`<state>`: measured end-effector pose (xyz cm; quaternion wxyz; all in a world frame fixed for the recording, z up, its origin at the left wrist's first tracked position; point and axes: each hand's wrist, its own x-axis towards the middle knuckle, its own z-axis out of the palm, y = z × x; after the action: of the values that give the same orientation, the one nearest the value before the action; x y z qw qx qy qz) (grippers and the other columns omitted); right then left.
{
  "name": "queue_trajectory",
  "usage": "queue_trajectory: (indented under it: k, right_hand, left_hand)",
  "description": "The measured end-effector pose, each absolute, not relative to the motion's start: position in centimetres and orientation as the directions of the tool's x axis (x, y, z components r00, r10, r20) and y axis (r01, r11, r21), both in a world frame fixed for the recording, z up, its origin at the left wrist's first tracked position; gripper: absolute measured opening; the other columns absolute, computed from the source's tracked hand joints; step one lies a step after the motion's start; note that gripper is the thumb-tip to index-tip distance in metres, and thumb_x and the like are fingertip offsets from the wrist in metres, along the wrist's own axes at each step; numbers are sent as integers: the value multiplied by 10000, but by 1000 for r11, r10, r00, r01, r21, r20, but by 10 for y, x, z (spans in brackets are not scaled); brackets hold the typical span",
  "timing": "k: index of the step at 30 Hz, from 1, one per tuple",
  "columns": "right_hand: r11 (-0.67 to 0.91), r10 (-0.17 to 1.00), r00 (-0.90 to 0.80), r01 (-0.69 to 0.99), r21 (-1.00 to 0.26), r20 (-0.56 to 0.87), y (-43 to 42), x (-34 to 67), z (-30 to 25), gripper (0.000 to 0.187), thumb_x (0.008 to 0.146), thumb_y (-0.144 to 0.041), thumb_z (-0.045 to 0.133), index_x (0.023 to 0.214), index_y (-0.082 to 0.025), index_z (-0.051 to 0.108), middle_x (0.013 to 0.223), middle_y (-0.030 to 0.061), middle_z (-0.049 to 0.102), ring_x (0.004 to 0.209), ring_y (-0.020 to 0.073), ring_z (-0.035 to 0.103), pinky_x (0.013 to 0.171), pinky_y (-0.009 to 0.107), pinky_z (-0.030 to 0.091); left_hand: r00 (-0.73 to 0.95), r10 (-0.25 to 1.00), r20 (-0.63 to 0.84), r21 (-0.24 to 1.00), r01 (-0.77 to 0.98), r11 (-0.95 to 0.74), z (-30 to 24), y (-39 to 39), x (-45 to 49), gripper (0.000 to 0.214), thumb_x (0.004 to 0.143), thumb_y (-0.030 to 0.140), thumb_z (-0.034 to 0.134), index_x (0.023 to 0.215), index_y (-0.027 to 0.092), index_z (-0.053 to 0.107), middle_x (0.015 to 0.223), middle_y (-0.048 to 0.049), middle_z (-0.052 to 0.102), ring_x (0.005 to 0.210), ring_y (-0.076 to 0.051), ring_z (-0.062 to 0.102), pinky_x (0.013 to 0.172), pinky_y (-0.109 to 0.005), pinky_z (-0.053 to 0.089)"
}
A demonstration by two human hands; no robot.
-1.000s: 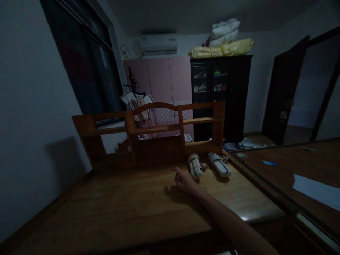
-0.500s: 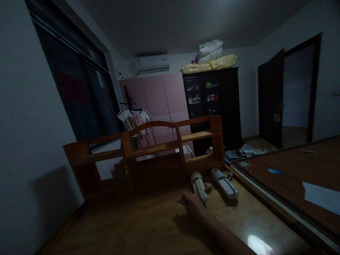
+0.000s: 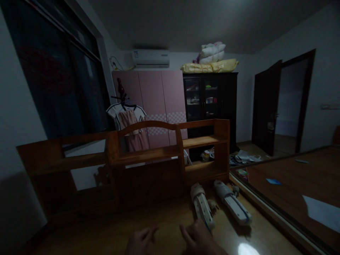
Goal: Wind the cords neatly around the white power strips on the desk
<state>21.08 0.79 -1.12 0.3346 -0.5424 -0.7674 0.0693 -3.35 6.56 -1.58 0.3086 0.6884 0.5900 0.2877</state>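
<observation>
A brown wooden desk (image 3: 159, 219) carries a low wooden shelf unit (image 3: 148, 152) along its back edge. In front of the unit, towards the desk's right edge, a long white plastic device with a blue stripe (image 3: 203, 208) lies beside a second white device (image 3: 233, 207). At the near edge the right hand (image 3: 199, 239) has its fingers loosely bent and holds nothing. It is just beside the striped device's near end, and the dim light hides whether they touch. The left hand (image 3: 140, 242) hovers near it over bare wood, its fingers slightly spread and empty.
</observation>
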Motion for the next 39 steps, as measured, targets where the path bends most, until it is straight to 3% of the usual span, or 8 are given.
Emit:
queue_trajectory:
  k: [3, 6, 14, 19, 25, 31, 34, 39]
  right_hand:
    - [438, 877, -228, 740, -511, 422, 12, 210, -12, 407, 929, -374, 394, 670, -183, 641, 514, -3, 553, 434, 84, 424, 450, 245, 199]
    - [429, 892, -248, 724, -540, 377, 16, 209, -19, 259, 906, -324, 432, 954, -238, 672, 636, 7, 657, 498, 104, 533, 449, 216, 251]
    - [339, 909, -138, 793, -507, 392, 21, 207, -39, 288, 854, -462, 546, 763, -243, 710, 563, 33, 654, 497, 141, 585, 452, 219, 308]
    - [426, 831, -204, 832, -355, 517, 17, 207, -26, 578, 967, -368, 362, 476, -191, 611, 424, 40, 548, 405, 117, 500, 481, 266, 275]
    - [424, 780, -157, 845, -326, 606, 14, 210, -19, 591, 979, -340, 369, 448, -185, 578, 432, 36, 554, 407, 110, 501, 513, 269, 281]
    - [412, 826, -107, 785, -463, 554, 16, 209, -19, 542, 879, -598, 457, 613, -173, 662, 513, 45, 622, 441, 131, 540, 469, 240, 303]
    - [421, 846, -112, 740, -524, 522, 14, 206, -16, 458, 870, -596, 477, 875, -195, 699, 668, 44, 691, 521, 141, 599, 500, 224, 366]
    - [408, 875, -129, 715, -567, 467, 6, 203, -11, 373, 904, -516, 467, 954, -218, 686, 613, 23, 660, 519, 151, 596, 536, 227, 400]
  left_hand:
    - [90, 995, -47, 778, 628, -20, -14, 58, -33, 682, 675, 822, 338, 492, 212, 582, 549, -62, 574, 624, -248, 580, 554, -338, 496]
    - [134, 990, -51, 794, 606, -41, -12, 56, -32, 675, 631, 840, 392, 575, 212, 634, 625, -71, 625, 641, -243, 591, 564, -329, 498]
    - [93, 995, -23, 829, 558, -33, -19, 59, -33, 704, 794, 756, 272, 554, 168, 575, 596, -57, 585, 564, -194, 603, 515, -258, 451]
    - [89, 996, 32, 823, 563, -77, -16, 63, -39, 678, 826, 708, 281, 537, 162, 562, 540, -45, 555, 519, -181, 589, 515, -246, 448]
    - [108, 992, 61, 804, 583, -113, -13, 62, -44, 704, 836, 704, 243, 566, 151, 586, 598, -71, 610, 550, -185, 611, 492, -235, 429]
    - [166, 981, 101, 766, 616, -183, -12, 55, -40, 721, 847, 700, 221, 576, 148, 598, 594, -60, 617, 522, -174, 605, 462, -228, 408]
    - [179, 976, 124, 754, 622, -210, -10, 53, -39, 717, 852, 693, 223, 580, 151, 605, 585, -51, 614, 517, -170, 601, 485, -231, 413]
    - [205, 966, 159, 730, 634, -255, -6, 49, -37, 711, 855, 685, 237, 557, 158, 611, 567, -48, 617, 539, -172, 605, 530, -233, 412]
